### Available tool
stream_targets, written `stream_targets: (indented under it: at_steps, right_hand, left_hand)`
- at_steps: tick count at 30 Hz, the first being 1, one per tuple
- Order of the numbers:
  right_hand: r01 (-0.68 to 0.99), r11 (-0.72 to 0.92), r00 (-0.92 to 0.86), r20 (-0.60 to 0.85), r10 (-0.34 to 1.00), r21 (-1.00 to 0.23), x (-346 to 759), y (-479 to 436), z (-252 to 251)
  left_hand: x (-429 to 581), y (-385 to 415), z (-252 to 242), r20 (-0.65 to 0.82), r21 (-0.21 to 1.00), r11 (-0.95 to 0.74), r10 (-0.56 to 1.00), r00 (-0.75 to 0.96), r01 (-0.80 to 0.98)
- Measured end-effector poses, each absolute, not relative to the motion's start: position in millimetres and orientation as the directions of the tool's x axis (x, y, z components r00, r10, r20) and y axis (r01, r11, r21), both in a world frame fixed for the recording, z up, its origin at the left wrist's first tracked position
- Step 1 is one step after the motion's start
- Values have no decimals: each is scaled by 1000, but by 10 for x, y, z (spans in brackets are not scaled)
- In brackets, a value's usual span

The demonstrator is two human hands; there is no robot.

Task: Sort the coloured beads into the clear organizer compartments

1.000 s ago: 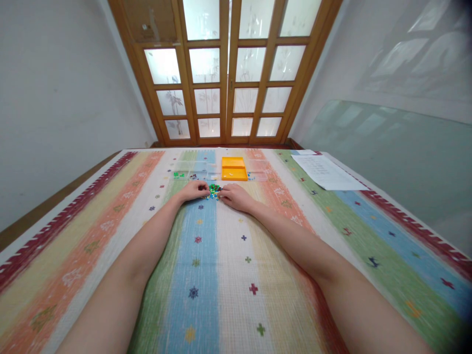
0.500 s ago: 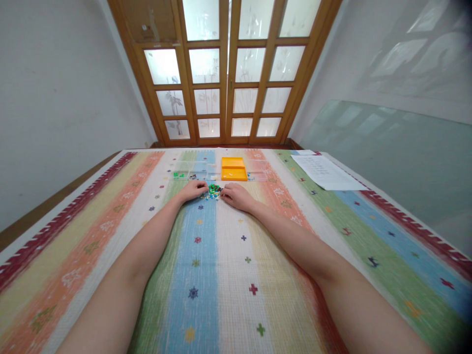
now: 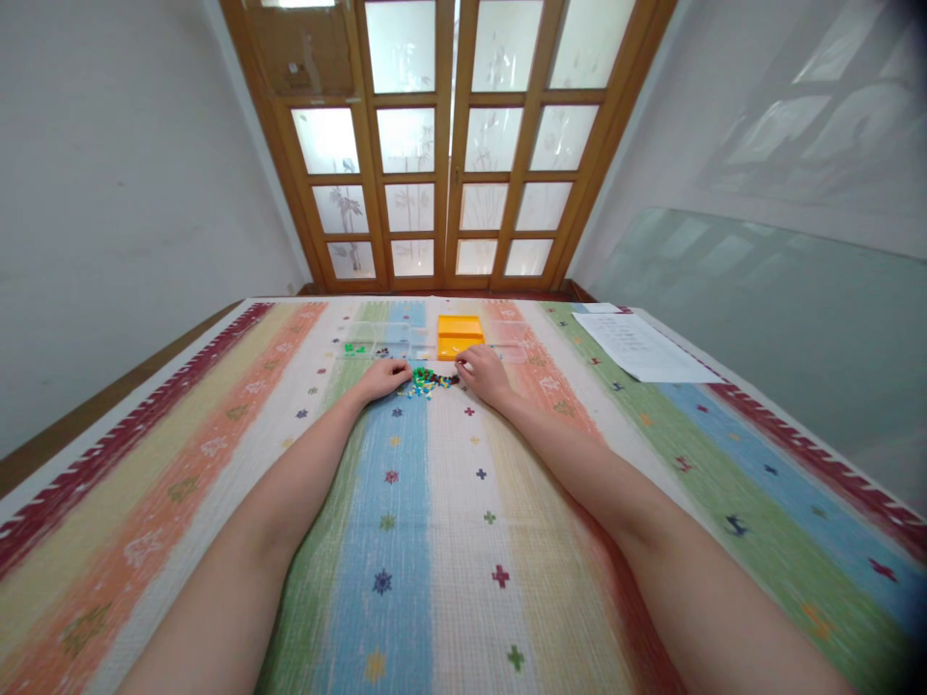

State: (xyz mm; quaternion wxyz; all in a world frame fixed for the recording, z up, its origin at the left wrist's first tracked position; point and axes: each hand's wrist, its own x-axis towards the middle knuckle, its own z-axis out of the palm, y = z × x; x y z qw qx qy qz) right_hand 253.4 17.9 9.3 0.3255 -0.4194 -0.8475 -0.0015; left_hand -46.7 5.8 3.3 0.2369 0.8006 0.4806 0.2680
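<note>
Pile of small multicoloured pieces (image 3: 421,379) sits on striped tablecloth (image 3: 456,521) between left hand (image 3: 383,379) and right hand (image 3: 484,373), likely for easy reach. Both bunched narrow; can't tell if gripping. Yellow tray (image 3: 460,325) just beyond, presumably for quick access.

Tablecloth (image 3: 449,541): striped in blue, white, green, yellow and orange — snowflakes, crosses and reindeer printed along it.
White paper sheet (image 3: 637,346): lines of writing, lying flat toward the tablecloth's far right.
Double door (image 3: 441,180): wooden frames, frosted panes with plant designs.
Brown panel (image 3: 300,50): upper left, among the panes.
Right wall (image 3: 673,145): whitish — pale green panel (image 3: 760,299) along it.
</note>
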Motion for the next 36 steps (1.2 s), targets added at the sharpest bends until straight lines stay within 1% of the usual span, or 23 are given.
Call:
stream_targets:
  at_steps: [6,11,14,18,22,26,29,36]
  right_hand:
    - [809,517,-295,566,770,-280,2693,450,71]
    - [860,430,-225,553,802,-274,2697,558,-18]
    - [867,402,-198,538,819,-294,2700,571,-41]
    - [842,423,-205,527,825,-335,2741,527,-41]
    - [814,471,-236,549,802,-340,2764,451,-46]
    - [795,514,-280,555,783,-323,2723,413,-48]
    - [786,537,-318,543,777,-306,2689,406,-44]
    - [774,557,-338,547,766,-301,2697,401,-44]
  left_hand:
    - [-467,47,42,202,639,-425,897,394,641]
    - [-440,0,95,195,643,-411,904,381,646]
    - [-431,0,102,197,664,-399,909,367,632]
    - [-502,41,116,188,716,-384,910,369,584]
    - [-693,64,196,112,781,-375,870,480,499]
    - [-818,47,271,39,771,-392,815,578,501]
    - [-810,43,273,-9,763,-388,794,608,517]
    - [-772,68,228,7,754,-406,790,613,516]
